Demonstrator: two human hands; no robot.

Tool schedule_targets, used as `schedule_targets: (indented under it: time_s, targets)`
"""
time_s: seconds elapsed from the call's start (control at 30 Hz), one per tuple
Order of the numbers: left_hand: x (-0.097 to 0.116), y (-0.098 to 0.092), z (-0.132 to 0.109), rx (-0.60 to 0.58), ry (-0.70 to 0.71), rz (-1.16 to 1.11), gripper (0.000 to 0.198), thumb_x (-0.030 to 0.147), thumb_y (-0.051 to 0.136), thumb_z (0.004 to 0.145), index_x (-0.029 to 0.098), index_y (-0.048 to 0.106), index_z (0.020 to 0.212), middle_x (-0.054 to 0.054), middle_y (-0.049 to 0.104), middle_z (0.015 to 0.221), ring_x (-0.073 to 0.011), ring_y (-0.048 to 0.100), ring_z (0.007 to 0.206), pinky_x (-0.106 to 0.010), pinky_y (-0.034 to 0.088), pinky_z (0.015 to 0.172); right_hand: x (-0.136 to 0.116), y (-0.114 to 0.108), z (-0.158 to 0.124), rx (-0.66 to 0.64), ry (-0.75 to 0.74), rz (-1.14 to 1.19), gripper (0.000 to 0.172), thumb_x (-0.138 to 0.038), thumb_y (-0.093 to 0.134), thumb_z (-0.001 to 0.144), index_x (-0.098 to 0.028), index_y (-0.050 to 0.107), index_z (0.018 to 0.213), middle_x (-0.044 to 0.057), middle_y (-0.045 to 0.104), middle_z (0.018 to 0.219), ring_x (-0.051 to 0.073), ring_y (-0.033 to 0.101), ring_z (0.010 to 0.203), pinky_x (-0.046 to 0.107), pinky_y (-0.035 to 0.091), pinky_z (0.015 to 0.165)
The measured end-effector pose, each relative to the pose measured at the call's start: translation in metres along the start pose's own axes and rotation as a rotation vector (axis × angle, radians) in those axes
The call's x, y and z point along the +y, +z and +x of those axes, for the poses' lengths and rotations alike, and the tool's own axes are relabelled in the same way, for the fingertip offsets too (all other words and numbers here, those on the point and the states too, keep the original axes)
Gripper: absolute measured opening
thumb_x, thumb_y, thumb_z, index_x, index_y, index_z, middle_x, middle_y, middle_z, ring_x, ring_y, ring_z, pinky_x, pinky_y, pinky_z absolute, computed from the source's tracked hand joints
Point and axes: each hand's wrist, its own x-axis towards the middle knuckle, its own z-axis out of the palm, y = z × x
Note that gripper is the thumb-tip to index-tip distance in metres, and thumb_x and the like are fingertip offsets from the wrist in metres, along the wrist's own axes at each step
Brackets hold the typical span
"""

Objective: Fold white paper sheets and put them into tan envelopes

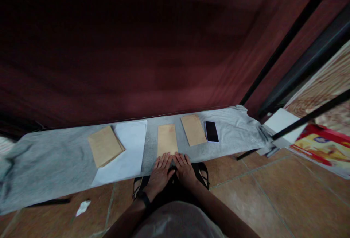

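A brown paper envelope (167, 138) lies upright in front of me on the grey cloth, with faint red print near its top right corner. My left hand (162, 172) rests flat with its fingertips on the envelope's near edge. Beside it, my right hand (184, 168) lies with fingers stretched out, touching the near right corner of the envelope and the cloth. Neither hand grips anything. To the right is a small stack of brown envelopes (193, 130). Another stack of envelopes (105, 146) sits at the left, partly over white paper sheets (128, 150).
A smartphone (211, 131) lies right of the right stack. The grey cloth (54, 161) covers a long narrow bench against a dark red panel (153, 55). A red and yellow box (322, 147) stands at the far right. White scrap (83, 207) is on the tiled floor.
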Motion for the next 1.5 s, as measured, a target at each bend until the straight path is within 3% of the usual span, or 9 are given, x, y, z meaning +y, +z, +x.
schedule_targets:
  time_s: [0.13, 0.6, 0.77, 0.93, 1.03, 1.23, 1.5]
  targets:
    - [-0.001, 0.003, -0.001, 0.009, 0.005, 0.034, 0.061, 0.039, 0.045, 0.096, 0.017, 0.034, 0.152, -0.011, 0.039, 0.157, -0.0258, 0.032, 0.147, -0.049, 0.029, 0.119, 0.000, -0.003, 0.002, -0.026, 0.006, 0.014, 0.062, -0.023, 0.054, 0.092, -0.015, 0.037, 0.152, 0.012, 0.041, 0.155, 0.027, 0.038, 0.141, 0.048, 0.025, 0.119]
    - [-0.006, 0.007, -0.009, 0.025, -0.006, 0.062, 0.063, 0.039, 0.046, 0.096, 0.012, 0.034, 0.151, -0.014, 0.040, 0.156, -0.0255, 0.032, 0.147, -0.046, 0.034, 0.117, -0.012, 0.003, -0.003, 0.066, 0.100, -0.044, 0.054, -0.030, 0.051, 0.098, -0.013, 0.043, 0.148, 0.014, 0.048, 0.150, 0.026, 0.041, 0.140, 0.049, 0.022, 0.120]
    - [-0.004, 0.009, -0.011, 0.004, -0.039, 0.070, 0.063, 0.028, 0.043, 0.093, 0.010, 0.030, 0.153, -0.016, 0.038, 0.157, -0.0256, 0.030, 0.148, -0.047, 0.031, 0.118, -0.022, 0.005, 0.010, 0.088, 0.107, -0.006, 0.046, -0.032, 0.044, 0.102, -0.013, 0.050, 0.143, 0.013, 0.052, 0.147, 0.024, 0.043, 0.139, 0.046, 0.027, 0.119]
    - [-0.002, 0.005, -0.011, -0.048, -0.054, 0.102, 0.068, 0.013, 0.041, 0.085, 0.010, 0.032, 0.152, -0.012, 0.036, 0.159, -0.0225, 0.029, 0.148, -0.043, 0.025, 0.122, -0.027, 0.008, 0.011, 0.074, 0.017, 0.034, 0.053, -0.038, 0.040, 0.103, -0.012, 0.041, 0.149, 0.012, 0.050, 0.149, 0.023, 0.039, 0.142, 0.044, 0.025, 0.120]
    - [-0.001, -0.001, -0.012, -0.042, -0.061, 0.096, 0.069, 0.016, 0.044, 0.085, 0.011, 0.032, 0.153, -0.012, 0.035, 0.159, -0.0224, 0.027, 0.149, -0.042, 0.023, 0.122, -0.023, 0.009, 0.006, 0.072, 0.014, 0.014, 0.056, -0.039, 0.042, 0.103, -0.013, 0.037, 0.151, 0.013, 0.048, 0.150, 0.023, 0.038, 0.143, 0.045, 0.022, 0.121]
    - [-0.001, -0.003, -0.016, 0.008, -0.102, 0.113, 0.066, 0.024, 0.046, 0.090, 0.010, 0.031, 0.153, -0.015, 0.036, 0.158, -0.0250, 0.029, 0.148, -0.044, 0.026, 0.121, -0.012, 0.007, -0.001, 0.094, 0.062, -0.011, 0.050, -0.038, 0.043, 0.103, -0.015, 0.044, 0.148, 0.011, 0.051, 0.148, 0.024, 0.045, 0.138, 0.046, 0.024, 0.120]
    - [0.005, -0.003, -0.019, 0.016, -0.179, 0.089, 0.068, 0.030, 0.044, 0.094, 0.007, 0.025, 0.154, -0.018, 0.031, 0.159, -0.0267, 0.025, 0.149, -0.047, 0.024, 0.122, 0.001, -0.004, -0.007, 0.073, 0.033, 0.001, 0.046, -0.026, 0.042, 0.102, -0.015, 0.046, 0.147, 0.009, 0.049, 0.150, 0.023, 0.046, 0.137, 0.045, 0.024, 0.120]
